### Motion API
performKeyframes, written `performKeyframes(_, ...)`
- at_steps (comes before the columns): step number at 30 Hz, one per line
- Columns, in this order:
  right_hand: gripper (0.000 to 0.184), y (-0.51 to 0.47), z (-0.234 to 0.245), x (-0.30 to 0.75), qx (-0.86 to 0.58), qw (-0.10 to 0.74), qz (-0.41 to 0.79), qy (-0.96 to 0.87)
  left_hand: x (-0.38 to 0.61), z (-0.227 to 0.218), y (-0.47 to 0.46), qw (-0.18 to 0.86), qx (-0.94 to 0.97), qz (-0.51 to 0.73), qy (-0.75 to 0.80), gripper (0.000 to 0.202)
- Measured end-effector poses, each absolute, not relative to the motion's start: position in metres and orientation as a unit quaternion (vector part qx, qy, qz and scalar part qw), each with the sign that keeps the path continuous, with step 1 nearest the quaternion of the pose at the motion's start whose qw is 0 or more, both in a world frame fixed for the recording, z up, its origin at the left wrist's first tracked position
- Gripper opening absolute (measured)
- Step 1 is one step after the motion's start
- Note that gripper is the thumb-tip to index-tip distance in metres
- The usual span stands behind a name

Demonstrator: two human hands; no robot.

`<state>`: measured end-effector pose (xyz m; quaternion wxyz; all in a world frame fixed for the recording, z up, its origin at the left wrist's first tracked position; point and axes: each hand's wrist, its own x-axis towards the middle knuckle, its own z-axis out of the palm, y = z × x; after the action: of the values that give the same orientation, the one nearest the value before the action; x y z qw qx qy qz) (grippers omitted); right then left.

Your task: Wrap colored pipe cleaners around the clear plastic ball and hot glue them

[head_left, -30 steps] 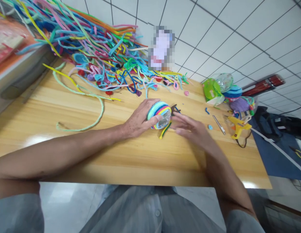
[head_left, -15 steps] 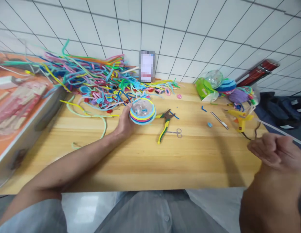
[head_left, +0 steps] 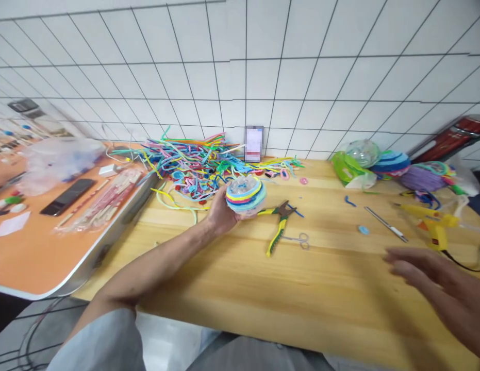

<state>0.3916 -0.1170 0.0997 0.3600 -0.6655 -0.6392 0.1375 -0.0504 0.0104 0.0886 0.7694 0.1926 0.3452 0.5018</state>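
Observation:
A clear ball (head_left: 245, 198) banded with light blue, yellow, pink and dark blue fuzzy strips rests in my left hand (head_left: 221, 215), whose fingers curl around its left side and underneath. Over the right part of the table hovers my right hand (head_left: 429, 278), somewhat blurred, with its fingers stretched out and nothing in it. Closest to that hand are a yellow glue gun (head_left: 436, 226), a slim craft knife or pen (head_left: 387, 224) and a small light blue disc (head_left: 363, 230). Pliers with green-yellow handles (head_left: 277, 236) lie open just right of the ball, beside small scissors (head_left: 303, 241).
A heap of coloured pipe cleaners (head_left: 185, 159) lies against the tiled wall, next to an upright phone (head_left: 254, 144). Wrapped balls (head_left: 390, 164), a green packet (head_left: 348, 170) and a red flask (head_left: 448, 139) stand back right. On the left is an orange-topped table (head_left: 88, 252).
The view has swung left, showing more of the orange table. My left hand has tilted the ball so its coloured side shows. My right hand has gone from a closed fist to stretched fingers.

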Motion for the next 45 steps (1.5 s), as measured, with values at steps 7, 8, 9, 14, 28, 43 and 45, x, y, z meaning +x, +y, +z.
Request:
performKeyframes(7,0.074,-0.038,0.112,0.235,-0.481,0.429,0.326,-0.691,-0.024,0.09,-0.001,0.734,0.267,0.533,0.327,0.055)
performKeyframes(8,0.076,-0.029,0.109,0.223,-0.46,0.439,0.367,-0.679,-0.02,0.089,-0.003,0.723,0.285,0.541,0.321,0.058)
performKeyframes(9,0.079,-0.021,0.105,0.213,-0.439,0.446,0.406,-0.666,-0.017,0.087,-0.005,0.712,0.303,0.549,0.317,0.061)
performKeyframes(14,0.08,-0.004,0.082,0.19,-0.401,0.469,0.499,-0.609,-0.014,0.071,-0.012,0.625,0.422,0.564,0.337,0.083)
performKeyframes(28,0.07,0.023,0.007,0.222,-0.362,0.356,0.35,-0.787,-0.051,0.009,-0.021,0.415,0.682,0.487,0.355,0.07)
performKeyframes(43,0.064,0.026,-0.005,0.227,-0.276,0.371,0.165,-0.871,-0.047,-0.001,-0.023,0.354,0.712,0.497,0.347,0.059)
performKeyframes(45,0.063,0.024,-0.004,0.226,-0.264,0.381,0.153,-0.873,-0.047,-0.002,-0.024,0.379,0.693,0.503,0.352,0.057)
